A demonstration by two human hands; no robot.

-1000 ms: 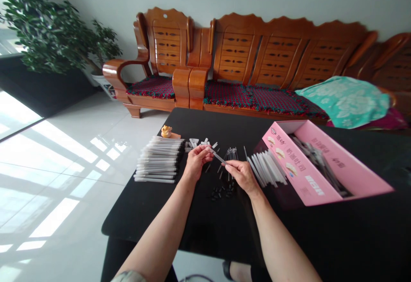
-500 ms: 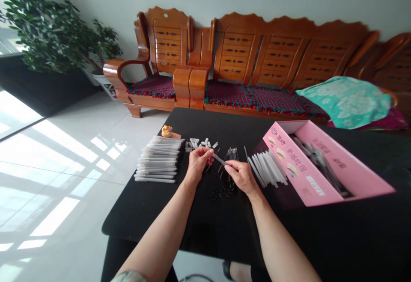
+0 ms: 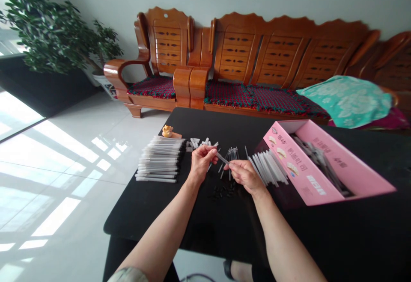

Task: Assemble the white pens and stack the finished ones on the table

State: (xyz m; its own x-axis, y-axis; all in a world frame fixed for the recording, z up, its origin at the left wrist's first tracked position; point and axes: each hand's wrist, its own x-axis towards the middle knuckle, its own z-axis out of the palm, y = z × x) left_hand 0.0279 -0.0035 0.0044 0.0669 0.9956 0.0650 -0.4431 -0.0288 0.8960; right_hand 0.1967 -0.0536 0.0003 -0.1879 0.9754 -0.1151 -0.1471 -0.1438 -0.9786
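Over the middle of the black table, my left hand (image 3: 203, 161) pinches one end of a slim whitish pen (image 3: 222, 158). My right hand (image 3: 244, 175) has its fingers closed at the other end, so the pen slants between both hands. Small white pen caps (image 3: 194, 142) lie just beyond my left hand. Thin pen refills (image 3: 233, 153) are spread behind my right hand, and small black plugs (image 3: 222, 191) are scattered below the hands. A neat stack of pens (image 3: 159, 162) lies to the left. White pen barrels (image 3: 268, 167) sit in a row to the right.
A pink box (image 3: 300, 173) holding dark and grey items stands at the right of the black table (image 3: 221, 226). Behind the pen stack is a small yellow figurine (image 3: 167, 131). Beyond the table runs a wooden sofa (image 3: 237, 59) with a turquoise cloth (image 3: 349, 100) on it.
Both hands have shifted slightly to the right with the pen. The right hand's fingers have changed their hold at the pen's near end, and the hand lies flatter.
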